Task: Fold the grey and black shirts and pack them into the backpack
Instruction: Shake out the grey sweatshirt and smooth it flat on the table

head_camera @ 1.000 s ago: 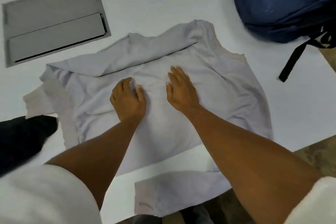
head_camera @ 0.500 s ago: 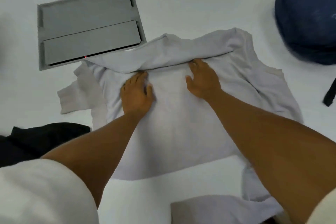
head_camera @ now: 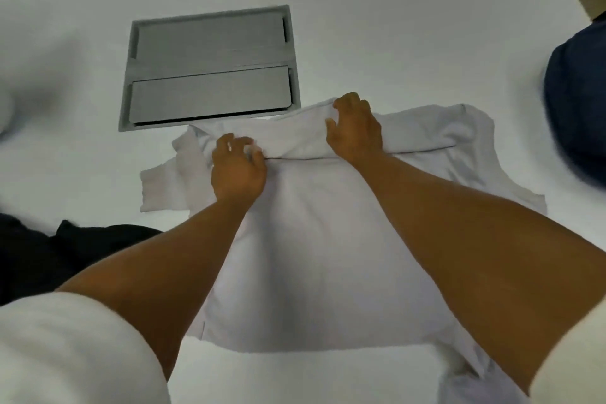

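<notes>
Grey shirt (head_camera: 314, 239) lies spread on bench (head_camera: 393, 10); left hand (head_camera: 237, 170) and right hand (head_camera: 355, 133) both clench its folded-over far edge, apparently to straighten it.

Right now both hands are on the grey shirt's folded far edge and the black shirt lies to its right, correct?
Not quite. In the head view the black shirt lies left of the grey shirt, not right. The left hand and right hand are indeed on its folded far edge.
</notes>
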A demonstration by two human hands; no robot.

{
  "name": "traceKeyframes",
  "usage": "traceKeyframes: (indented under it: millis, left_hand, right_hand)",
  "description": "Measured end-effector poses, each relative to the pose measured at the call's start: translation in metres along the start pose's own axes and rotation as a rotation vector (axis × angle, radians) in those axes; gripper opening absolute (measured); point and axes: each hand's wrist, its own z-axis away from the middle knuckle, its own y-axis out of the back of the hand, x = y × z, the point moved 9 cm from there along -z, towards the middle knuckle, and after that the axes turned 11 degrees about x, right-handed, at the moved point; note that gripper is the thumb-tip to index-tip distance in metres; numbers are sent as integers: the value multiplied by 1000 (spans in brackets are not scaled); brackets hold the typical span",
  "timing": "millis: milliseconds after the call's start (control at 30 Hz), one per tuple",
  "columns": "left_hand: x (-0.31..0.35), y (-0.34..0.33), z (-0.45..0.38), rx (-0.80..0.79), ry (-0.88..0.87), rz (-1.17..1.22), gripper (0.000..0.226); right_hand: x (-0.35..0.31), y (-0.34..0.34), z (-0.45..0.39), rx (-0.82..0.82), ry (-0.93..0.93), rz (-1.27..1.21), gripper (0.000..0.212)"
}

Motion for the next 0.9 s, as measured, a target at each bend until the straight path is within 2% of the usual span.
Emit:
traceKeyframes:
  millis: [67,133,233,367,500,600,733,833,900]
  left_hand:
    - [3,-5,2,-69,-83,-132,44]
    - [8,-1,4,-67,-102,-221,41]
    - [18,8,9,-49,-121,-329,42]
    - [25,5,6,-184,-111,-475,56]
    - [30,4,8,-307,-52,-491,45]
    - [22,9,9,-287,58,-380,45]
    - [12,25,-5,-188,298,-131,62]
    - [16,26,-10,-204,573,170,77]
    - [32,23,-11,-224,702,435,76]
  right_hand:
    - [-12,-21,-9,-172,74,32,44]
    - [-20,-39,-15,-284,157,122,47]
    - [-28,-56,-21,-329,229,236,47]
    - [-30,-70,-18,-419,160,186,53]
    - [-33,-68,-12,-434,164,214,37]
    - [-39,-47,-11,-391,145,104,31]
    - [-42,0,-22,-332,28,-254,37]
    - [-47,35,-19,-389,-83,-511,34]
    - [-49,53,-16,-420,-115,-584,29]
